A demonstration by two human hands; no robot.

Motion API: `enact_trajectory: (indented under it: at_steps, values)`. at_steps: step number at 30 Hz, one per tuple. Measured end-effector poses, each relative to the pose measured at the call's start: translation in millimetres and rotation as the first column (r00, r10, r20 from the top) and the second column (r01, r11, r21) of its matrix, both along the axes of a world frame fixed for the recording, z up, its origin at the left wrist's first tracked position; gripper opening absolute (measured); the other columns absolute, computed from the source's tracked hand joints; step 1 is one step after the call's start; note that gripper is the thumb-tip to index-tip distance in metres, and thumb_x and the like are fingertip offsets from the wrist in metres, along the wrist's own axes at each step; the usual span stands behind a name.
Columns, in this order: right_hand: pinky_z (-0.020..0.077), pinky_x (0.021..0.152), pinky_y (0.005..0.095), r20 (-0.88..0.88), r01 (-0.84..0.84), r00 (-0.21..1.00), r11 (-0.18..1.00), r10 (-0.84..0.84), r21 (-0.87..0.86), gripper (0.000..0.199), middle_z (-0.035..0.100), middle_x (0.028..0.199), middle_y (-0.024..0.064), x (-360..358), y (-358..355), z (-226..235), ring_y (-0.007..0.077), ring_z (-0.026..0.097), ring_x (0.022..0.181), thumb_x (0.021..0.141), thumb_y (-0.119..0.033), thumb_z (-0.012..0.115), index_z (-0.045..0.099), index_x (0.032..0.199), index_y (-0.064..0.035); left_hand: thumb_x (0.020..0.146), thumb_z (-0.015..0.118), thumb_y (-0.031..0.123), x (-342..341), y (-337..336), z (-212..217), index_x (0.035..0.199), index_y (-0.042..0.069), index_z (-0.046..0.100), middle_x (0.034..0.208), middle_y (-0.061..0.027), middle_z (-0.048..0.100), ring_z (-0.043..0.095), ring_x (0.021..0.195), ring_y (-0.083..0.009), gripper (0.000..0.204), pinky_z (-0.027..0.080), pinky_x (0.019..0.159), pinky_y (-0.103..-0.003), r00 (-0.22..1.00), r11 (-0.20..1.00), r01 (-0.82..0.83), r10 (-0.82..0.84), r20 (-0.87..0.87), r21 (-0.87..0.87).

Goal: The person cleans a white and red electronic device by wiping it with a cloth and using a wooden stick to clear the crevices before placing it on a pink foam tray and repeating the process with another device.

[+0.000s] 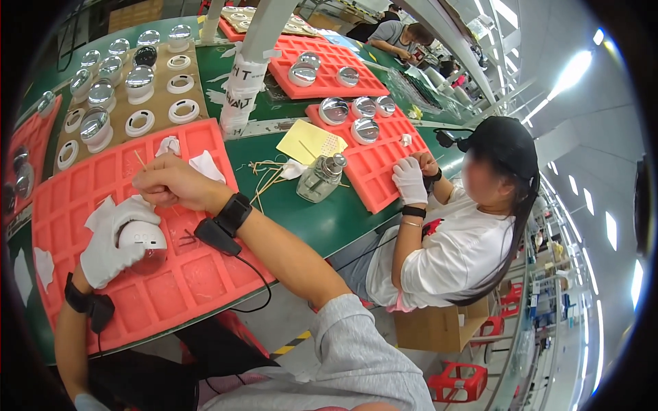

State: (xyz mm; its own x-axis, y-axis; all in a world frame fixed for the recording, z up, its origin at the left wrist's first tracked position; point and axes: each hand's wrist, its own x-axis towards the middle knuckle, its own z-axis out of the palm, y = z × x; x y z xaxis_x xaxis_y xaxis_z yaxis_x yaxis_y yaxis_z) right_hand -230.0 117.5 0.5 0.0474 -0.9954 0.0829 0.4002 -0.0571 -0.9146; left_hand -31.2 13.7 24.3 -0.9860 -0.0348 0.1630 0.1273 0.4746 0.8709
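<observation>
My left hand [110, 252], in a white glove, is wrapped round a white dome camera [142, 236] with a clear dome, low over a red foam tray [195, 274]. Just above and beyond it my right hand [164, 181] is bare, with its fingers pinched on a thin wooden stick [140, 159]. The stick's upper end points up and away; its other end is hidden by the hand. Crumpled white cloths [205, 166] lie on the tray close to my right hand. Each wrist wears a black band with a small black module.
Several clear-domed cameras [101, 94] and white rings [184, 111] stand on a brown board. A glass bottle [320, 178], loose sticks [269, 177] and yellow paper [308, 140] lie right of a taped post [241, 96]. A co-worker [452, 226] works at another red tray [370, 164].
</observation>
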Motion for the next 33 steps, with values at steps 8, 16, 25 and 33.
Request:
enact_trajectory:
  at_steps: [8,16,25,33]
  values:
    - [0.0263,0.045,0.0243,-0.251,0.126,0.965,0.973,-0.076,0.192,0.036,0.049,0.062,-0.0018,2.3,2.0,1.7,0.0066,0.036,0.051,0.100,-0.024,0.055,0.050,0.069,-0.0074,0.054,0.093,0.021,8.0,2.9,-1.8,0.111,0.009,0.066,0.122,-0.0094,0.059,0.054,0.117,-0.0293,0.064,0.042,0.100,-0.041,0.992,0.983,0.121,-0.124,-0.012,-0.141]
    - [0.0266,0.045,0.0238,-0.259,0.129,0.964,0.957,-0.059,0.261,0.040,0.047,0.061,-0.0011,0.5,0.9,5.5,0.0069,0.035,0.050,0.102,-0.030,0.053,0.049,0.069,-0.0072,0.057,0.093,0.018,12.9,8.4,8.2,0.111,0.012,0.069,0.122,-0.0107,0.058,0.055,0.115,-0.0330,0.059,0.042,0.101,-0.043,0.978,0.904,0.098,-0.165,-0.128,-0.416]
    - [0.0230,0.043,0.0238,-0.271,0.109,0.962,0.964,-0.041,0.242,0.041,0.045,0.060,-0.0009,4.7,-6.4,0.5,0.0064,0.031,0.049,0.104,-0.029,0.051,0.048,0.069,-0.0074,0.062,0.089,0.016,5.4,-5.8,0.0,0.111,0.012,0.068,0.120,-0.0126,0.060,0.057,0.111,-0.0347,0.053,0.045,0.098,-0.045,0.889,0.868,0.224,-0.368,-0.271,-0.443]
    - [0.0193,0.041,0.0238,-0.137,0.048,0.990,0.960,-0.010,0.276,0.042,0.045,0.059,-0.0005,0.0,-8.8,-7.0,0.0060,0.029,0.047,0.104,-0.028,0.050,0.048,0.068,-0.0075,0.063,0.088,0.018,5.5,0.6,0.3,0.113,0.010,0.066,0.114,-0.0136,0.062,0.058,0.110,-0.0346,0.056,0.047,0.096,-0.046,0.962,0.944,0.142,-0.203,-0.185,-0.297]
